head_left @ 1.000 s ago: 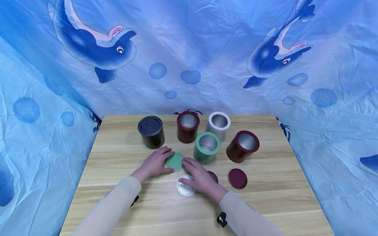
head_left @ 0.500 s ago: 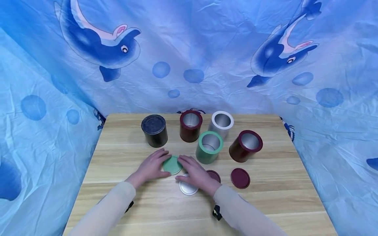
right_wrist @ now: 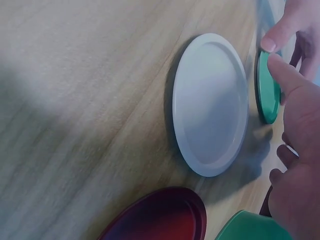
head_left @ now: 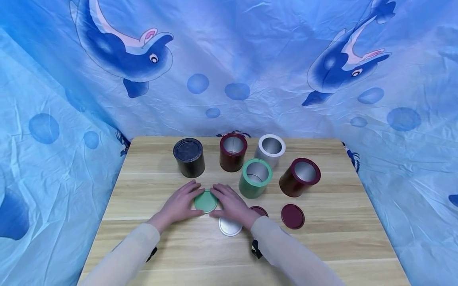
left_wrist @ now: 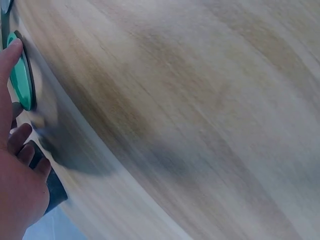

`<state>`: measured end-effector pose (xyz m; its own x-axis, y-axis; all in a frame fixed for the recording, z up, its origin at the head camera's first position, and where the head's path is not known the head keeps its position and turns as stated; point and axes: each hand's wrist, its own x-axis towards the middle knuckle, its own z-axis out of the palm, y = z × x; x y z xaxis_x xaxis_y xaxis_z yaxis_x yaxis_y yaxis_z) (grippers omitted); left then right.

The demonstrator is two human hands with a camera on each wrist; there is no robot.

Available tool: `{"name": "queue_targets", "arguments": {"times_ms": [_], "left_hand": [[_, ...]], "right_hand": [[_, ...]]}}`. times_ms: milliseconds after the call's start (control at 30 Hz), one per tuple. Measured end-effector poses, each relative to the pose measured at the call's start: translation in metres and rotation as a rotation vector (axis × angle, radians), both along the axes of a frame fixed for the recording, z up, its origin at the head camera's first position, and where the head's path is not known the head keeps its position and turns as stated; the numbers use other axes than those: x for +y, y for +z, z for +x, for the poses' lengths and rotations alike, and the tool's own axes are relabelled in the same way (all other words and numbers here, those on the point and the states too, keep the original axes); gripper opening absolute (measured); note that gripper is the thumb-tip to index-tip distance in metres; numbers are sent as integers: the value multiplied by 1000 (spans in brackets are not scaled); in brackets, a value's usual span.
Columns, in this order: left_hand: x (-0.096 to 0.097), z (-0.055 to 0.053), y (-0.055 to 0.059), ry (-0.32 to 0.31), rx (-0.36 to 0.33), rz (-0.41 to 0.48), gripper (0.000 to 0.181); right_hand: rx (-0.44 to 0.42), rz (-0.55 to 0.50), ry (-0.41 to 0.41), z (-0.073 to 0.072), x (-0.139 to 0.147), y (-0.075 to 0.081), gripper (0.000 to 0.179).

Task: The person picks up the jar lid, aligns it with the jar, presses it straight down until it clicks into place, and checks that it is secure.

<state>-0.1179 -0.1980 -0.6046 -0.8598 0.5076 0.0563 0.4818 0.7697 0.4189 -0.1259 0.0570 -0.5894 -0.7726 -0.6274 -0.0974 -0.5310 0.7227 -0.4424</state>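
Observation:
A round green lid (head_left: pixel 205 201) lies between both hands over the wooden table. My left hand (head_left: pixel 178 205) grips its left side, thumb at the near rim and fingers at the far rim. From the right, my right hand (head_left: pixel 233 205) holds the same lid, its thumb and fingertips on the rim. Whether the lid touches the wood cannot be told. In the right wrist view, the right thumb rests at the green lid's (right_wrist: pixel 268 90) edge, close to the left thumb. A silver-white lid (head_left: pixel 230 228) lies flat just below the right hand, which overlaps it.
Behind the hands stand an open green can (head_left: pixel 250 188), a lidded black can (head_left: pixel 192 167), an open white can (head_left: pixel 267 159) and two open dark red cans, one at the back (head_left: pixel 230 162) and one right (head_left: pixel 290 182). Dark red lids (head_left: pixel 292 216) lie right; one is partly hidden.
Both hands have carried or slid the green lid left and slightly nearer, away from the green can. The right hand has drawn closer to the left. Head view shifted slightly.

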Motion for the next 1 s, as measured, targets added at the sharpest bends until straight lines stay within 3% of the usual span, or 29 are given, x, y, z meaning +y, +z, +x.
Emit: {"name": "queue_targets", "arguments": {"times_ms": [267,1000], "left_hand": [[-5,3,-3,16,-15,-12,83],[-17,6,-3,8,46,-34,87]], "right_hand": [[-9,14,-4,-5,-5,-5,88],[24,89,48,-14,-11,-8,87]]}}
